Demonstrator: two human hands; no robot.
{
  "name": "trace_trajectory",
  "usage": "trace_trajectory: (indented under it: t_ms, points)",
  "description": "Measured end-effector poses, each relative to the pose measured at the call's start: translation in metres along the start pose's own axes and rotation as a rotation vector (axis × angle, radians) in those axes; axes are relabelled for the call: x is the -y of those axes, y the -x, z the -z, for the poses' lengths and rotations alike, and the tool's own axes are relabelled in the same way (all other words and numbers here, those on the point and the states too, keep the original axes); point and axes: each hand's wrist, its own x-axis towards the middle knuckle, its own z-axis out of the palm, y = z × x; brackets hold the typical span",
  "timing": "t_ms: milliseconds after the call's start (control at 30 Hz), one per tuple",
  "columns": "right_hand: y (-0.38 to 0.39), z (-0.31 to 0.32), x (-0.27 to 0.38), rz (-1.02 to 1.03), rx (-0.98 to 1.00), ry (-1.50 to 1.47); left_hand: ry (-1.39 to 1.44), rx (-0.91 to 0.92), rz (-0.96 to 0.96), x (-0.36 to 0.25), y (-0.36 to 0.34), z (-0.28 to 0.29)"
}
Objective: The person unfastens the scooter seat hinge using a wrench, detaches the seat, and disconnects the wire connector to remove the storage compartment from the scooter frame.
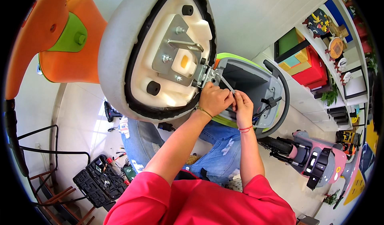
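Two bare hands meet at the hinge (pixel 208 75) between a tipped-up grey seat (pixel 114 57) and an open grey compartment (pixel 266 76). A slim metal tool (pixel 226 82) slants from the hinge over the compartment's left part; the right hand (pixel 243 105) pinches its near end. The left hand (pixel 216 99) is curled just beside the hinge, and I cannot tell whether its hidden fingertips grip anything.

The seat rises close on the left, its underside facing the hands, while a curved black bar (pixel 286 97) closes off the compartment's right side. Jeans-clad legs (pixel 224 145) crowd the near side. A power drill (pixel 110 112) lies on the floor to the left, with an open black tool case (pixel 86 185) nearer. An orange-and-green machine (pixel 60 61) fills the far left; a pink scooter (pixel 326 163) stands to the right, and white cabinets (pixel 296 99) line the far right.
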Motion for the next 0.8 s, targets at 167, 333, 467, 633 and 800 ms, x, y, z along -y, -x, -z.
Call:
trace_trajectory:
  t_ms: [167, 333, 467, 633, 800]
  points:
    - [-0.001, -0.002, -0.001, -0.016, 0.016, 0.020, 0.015, -0.006, -0.003, -0.001, -0.001, 0.002]
    - [-0.004, -0.002, -0.010, -0.010, -0.011, 0.136, 0.019, -0.022, -0.011, 0.000, -0.001, -0.001]
    - [-0.007, -0.004, -0.018, 0.048, -0.050, 0.201, 0.023, -0.011, -0.005, 0.000, -0.002, 0.001]
    - [-0.015, -0.038, -0.006, 0.009, -0.376, -0.208, 0.017, -0.010, 0.008, 0.001, -0.001, 0.003]
    - [-0.030, -0.039, 0.001, 0.207, -0.419, -0.024, 0.079, -0.020, 0.043, -0.002, -0.001, 0.003]
